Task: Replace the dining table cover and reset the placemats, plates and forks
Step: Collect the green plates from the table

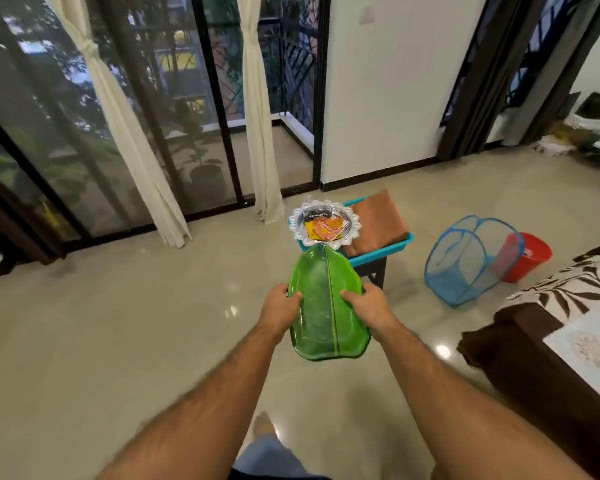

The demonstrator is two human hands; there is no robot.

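We carry the glossy green leaf-shaped plastic plate (pixel 328 306) above the polished floor, long axis pointing away toward the turquoise tray (pixel 381 252) holding folded brown cloth (pixel 378 220) and a scalloped clear dish (pixel 324 221); left hand (pixel 279 308) and right hand (pixel 369 306) grip opposite long edges, fingers curled round them.

hands: two, left (pixel 280 308) and right (pixel 369 304)
green plates: one (pixel 326 306)
clear trays: one (pixel 324 221), scalloped rim, printed packets inside, number cannot be told
blue trays: one (pixel 385 252)
brown cloths: one folded (pixel 378 221), on the blue tray's right part
stools: one (pixel 376 273), only dark legs show
mesh hampers: one blue (pixel 468 259)
red buckets: one (pixel 527 256)
curtains: two, (pixel 125 133) and (pixel 258 109)
potted plants: one (pixel 207 174), behind the glass
tables: one (pixel 541 362), at the right edge, leaf-print cover
feet: one (pixel 262 422)
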